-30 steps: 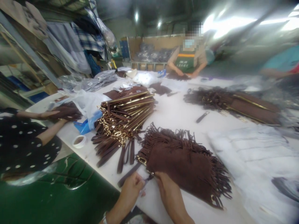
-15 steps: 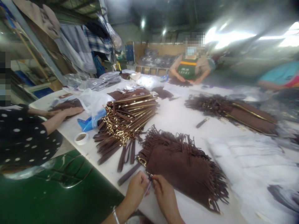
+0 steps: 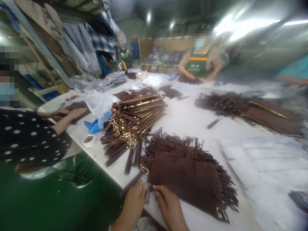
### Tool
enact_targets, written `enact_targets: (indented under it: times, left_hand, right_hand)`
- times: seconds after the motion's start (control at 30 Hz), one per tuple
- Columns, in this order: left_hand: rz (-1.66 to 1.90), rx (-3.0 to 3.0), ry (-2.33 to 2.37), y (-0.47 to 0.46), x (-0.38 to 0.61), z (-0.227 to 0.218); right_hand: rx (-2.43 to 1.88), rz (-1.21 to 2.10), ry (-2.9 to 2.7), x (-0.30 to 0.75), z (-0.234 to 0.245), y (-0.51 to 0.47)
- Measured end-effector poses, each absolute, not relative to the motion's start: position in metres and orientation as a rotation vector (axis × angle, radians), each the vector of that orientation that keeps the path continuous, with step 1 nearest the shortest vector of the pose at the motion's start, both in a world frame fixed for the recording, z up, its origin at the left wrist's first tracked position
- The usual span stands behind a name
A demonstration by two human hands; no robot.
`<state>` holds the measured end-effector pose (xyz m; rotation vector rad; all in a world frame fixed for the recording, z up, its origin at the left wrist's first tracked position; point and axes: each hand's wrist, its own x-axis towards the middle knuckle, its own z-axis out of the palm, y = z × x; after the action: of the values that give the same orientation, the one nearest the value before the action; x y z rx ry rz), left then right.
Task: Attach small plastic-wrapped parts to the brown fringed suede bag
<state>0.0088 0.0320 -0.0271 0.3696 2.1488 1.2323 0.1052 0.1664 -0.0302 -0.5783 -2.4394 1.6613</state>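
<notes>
We have the fringed brown pouch (image 3: 183,175) lying flat on the white table (image 3: 184,123), right in front of us, fringe spread along its far and right edges. Left hand (image 3: 134,200): fingers curled in, gripping a small dark piece (image 3: 148,191) just off the pouch's near-left corner; too blurred for us to say what. Right hand (image 3: 167,202): thumb and index finger pinching the gold fitting (image 3: 151,185) at that corner. Gold links (image 3: 145,170) sit on the pouch's left edge; a brown strap (image 3: 131,185) lies just beside the left hand, partly behind it. Farther left we log a pile of brown zip pouches (image 3: 137,117), gold zippers showing, then a white tape roll (image 3: 91,144) and a blue plastic item (image 3: 92,126). Co-worker in polka-dot top (image 3: 31,134), left, hands on brown material (image 3: 80,105); another in green apron (image 3: 196,66) across the table.
</notes>
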Motion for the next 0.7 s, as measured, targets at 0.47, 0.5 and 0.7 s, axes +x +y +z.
enact_targets:
  times: [0.47,0.5,0.7]
  left_hand:
    - [1.374,0.0,1.779,0.047,0.006,-0.015]
    - [1.393,-0.024,1.73,0.048,0.008,-0.012]
    - [1.454,-0.14,1.547,0.052,0.011,0.002]
  right_hand:
    - [-0.625,1.967,-2.24,0.104,-0.02,0.173]
    - [-0.62,1.995,-2.22,0.104,-0.019,0.174]
    - [-0.626,1.96,-2.285,0.11,-0.018,0.174]
